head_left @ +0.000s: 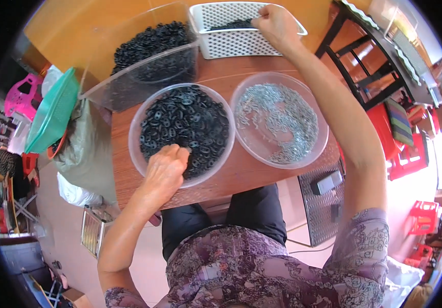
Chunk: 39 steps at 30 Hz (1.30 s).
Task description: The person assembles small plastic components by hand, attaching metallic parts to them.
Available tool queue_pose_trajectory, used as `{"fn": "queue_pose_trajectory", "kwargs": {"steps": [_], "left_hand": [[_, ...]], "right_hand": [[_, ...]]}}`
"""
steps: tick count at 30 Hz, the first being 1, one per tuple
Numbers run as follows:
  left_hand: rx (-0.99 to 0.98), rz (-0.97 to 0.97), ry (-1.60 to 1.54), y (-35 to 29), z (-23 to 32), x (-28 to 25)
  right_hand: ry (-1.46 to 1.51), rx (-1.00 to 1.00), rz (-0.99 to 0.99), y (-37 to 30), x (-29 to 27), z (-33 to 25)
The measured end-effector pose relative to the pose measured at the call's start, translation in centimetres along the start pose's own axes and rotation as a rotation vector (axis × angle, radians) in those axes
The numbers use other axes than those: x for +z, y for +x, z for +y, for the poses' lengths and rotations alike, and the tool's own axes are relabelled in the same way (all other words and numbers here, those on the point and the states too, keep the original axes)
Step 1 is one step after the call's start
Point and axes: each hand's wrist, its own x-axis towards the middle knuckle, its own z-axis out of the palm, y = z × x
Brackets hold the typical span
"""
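My left hand (165,168) is at the near edge of a clear round bowl (134,138), its fingers curled down against small flat black oval pieces (187,120) with holes. What its fingertips hold, if anything, is hidden. Farther off, my right hand (277,26) reaches over the right end of a white perforated basket (241,45). Its fingers are drawn together beside the dark pieces (233,24) inside; I cannot make out what is in them. To the right of the black pieces, a second clear bowl (249,148) contains many small silvery metal parts (298,120), possibly screws.
A large clear bin (100,95) heaped with black pieces (151,46) stands at the table's far left. Both bowls rest on the brown wooden table (215,192). A green basket (51,113) is at left; a black stool (364,66) and red stools (405,161) are at right.
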Motion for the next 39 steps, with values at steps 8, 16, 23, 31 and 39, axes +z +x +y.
{"fn": "queue_pose_trajectory", "kwargs": {"steps": [8, 16, 23, 31, 39], "left_hand": [[-0.21, 0.071, -0.333, -0.7, -0.1, -1.3], [-0.591, 0.298, -1.181, -2.3, 1.2, -1.8], [-0.617, 0.42, -1.418, -3.1, 2.8, -1.1], [-0.591, 0.461, -1.544, -3.3, 4.3, -0.7], [-0.61, 0.46, -1.689, -3.3, 5.6, -0.7]], "right_hand": [[0.28, 0.015, -0.556, -14.6, -5.9, -2.7], [0.182, -0.262, -0.606, -18.9, -5.7, -1.2], [0.103, -0.514, -0.587, -19.3, -4.8, -1.7], [0.153, -0.483, -0.506, -19.6, -3.9, -2.5], [0.615, -0.078, -0.564, -20.1, -5.7, -11.1]]}}
